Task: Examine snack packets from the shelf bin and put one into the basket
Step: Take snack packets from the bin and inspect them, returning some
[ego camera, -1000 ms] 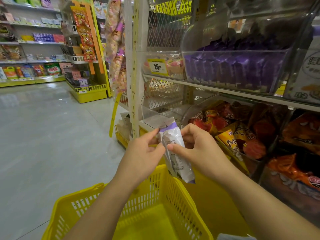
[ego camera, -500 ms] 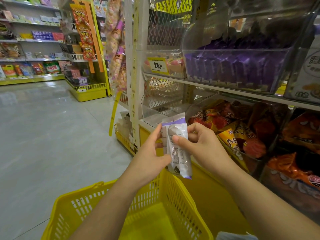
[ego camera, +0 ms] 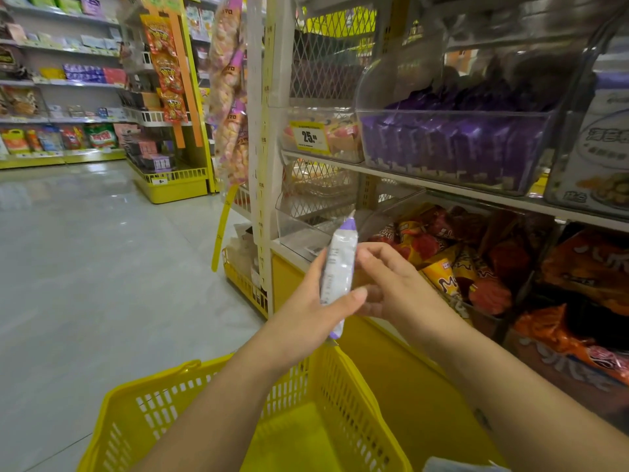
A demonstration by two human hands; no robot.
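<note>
A white and purple snack packet [ego camera: 338,264] stands nearly upright and edge-on between my hands, above the far rim of the yellow basket [ego camera: 343,379]. My left hand [ego camera: 316,311] grips its lower half, thumb across the front. My right hand [ego camera: 388,287] touches its right side with spread fingers. A clear shelf bin [ego camera: 456,144] of purple packets sits on the shelf above right. The packet's bottom end is hidden behind my left hand.
Below the shelf, a bin of red and orange snack bags [ego camera: 452,264] is right of my hands. A price tag [ego camera: 309,137] marks a smaller bin. A white shelf post [ego camera: 263,165] stands ahead. Grey aisle floor [ego camera: 85,267] opens left, with yellow racks [ego camera: 170,185] beyond.
The packet has turned from its printed face toward me to edge-on and risen slightly. My left hand has taken the main grip while the right hand's fingers have loosened.
</note>
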